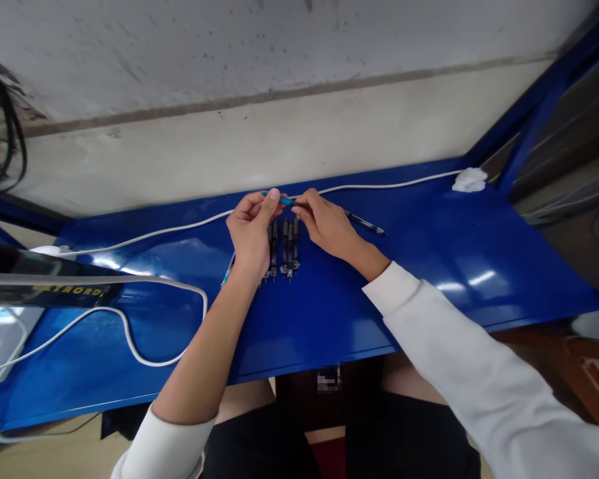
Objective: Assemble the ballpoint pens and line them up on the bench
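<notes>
A small blue pen (pixel 285 201) is held up over the back of the blue table, its dark end pointing right. My left hand (pixel 253 223) pinches it between thumb and fingers. At the dark end, the fingertips of my right hand (pixel 324 219) are closed on it. Several black pens with clear ends (pixel 289 246) lie side by side between my wrists, partly hidden by the left one. Another clear-and-black pen (pixel 365 223) sticks out beyond my right hand; whether it rests on the table or is held cannot be told. A light-blue pen-like piece (pixel 228 269) shows left of my left wrist.
A white cable (pixel 180 229) runs along the back of the blue table (pixel 319 319) to a white wrapped lump (pixel 470 179). More white cable (pixel 124 319) loops at the left, near a black bar with yellow lettering (pixel 70 293). Blue frame posts (pixel 534 133) and a wall bound the table.
</notes>
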`<state>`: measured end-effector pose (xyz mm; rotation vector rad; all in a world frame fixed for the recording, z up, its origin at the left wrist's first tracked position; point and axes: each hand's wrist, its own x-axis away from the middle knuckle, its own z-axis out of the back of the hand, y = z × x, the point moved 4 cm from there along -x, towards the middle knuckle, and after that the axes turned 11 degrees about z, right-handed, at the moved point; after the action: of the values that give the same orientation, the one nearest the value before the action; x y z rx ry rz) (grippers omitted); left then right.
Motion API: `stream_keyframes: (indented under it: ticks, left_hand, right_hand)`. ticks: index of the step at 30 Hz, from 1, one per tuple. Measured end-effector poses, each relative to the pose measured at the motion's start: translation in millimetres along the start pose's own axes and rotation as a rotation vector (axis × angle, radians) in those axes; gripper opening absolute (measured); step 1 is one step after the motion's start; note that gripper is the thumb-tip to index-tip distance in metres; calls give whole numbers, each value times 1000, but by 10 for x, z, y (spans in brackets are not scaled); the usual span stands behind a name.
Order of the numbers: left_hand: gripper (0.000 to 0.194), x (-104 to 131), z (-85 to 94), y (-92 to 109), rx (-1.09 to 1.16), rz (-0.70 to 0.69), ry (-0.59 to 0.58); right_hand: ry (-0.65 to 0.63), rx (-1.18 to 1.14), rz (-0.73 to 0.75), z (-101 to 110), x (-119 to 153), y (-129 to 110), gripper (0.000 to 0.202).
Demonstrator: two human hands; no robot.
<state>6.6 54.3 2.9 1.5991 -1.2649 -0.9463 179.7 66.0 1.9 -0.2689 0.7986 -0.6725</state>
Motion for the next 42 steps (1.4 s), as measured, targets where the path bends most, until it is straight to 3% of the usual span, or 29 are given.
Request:
stream_keyframes:
  ticks: [9, 18, 24, 30, 38, 42]
  left_hand:
    - [33, -5, 14, -10, -48, -38, 23]
    - [29, -24, 37, -40, -53, -23, 20]
    - [31, -21, 25, -22, -47, -29, 17]
    - [31, -26, 31, -30, -32, -27, 24]
    - [31, -25, 34, -44, -44, -30, 28]
    - [30, -16, 21, -45, -35, -27, 22]
  right_hand:
    - [4, 30, 35, 33, -4, -38, 37]
    - [30, 18, -21, 1, 21, 43, 33]
    - [2, 39, 38, 45, 6, -36, 42]
    - [47, 28, -2, 2, 36, 46, 29]
    - [8, 17, 25, 28, 7, 19, 37]
    - [15, 6, 7, -2, 24, 75, 28]
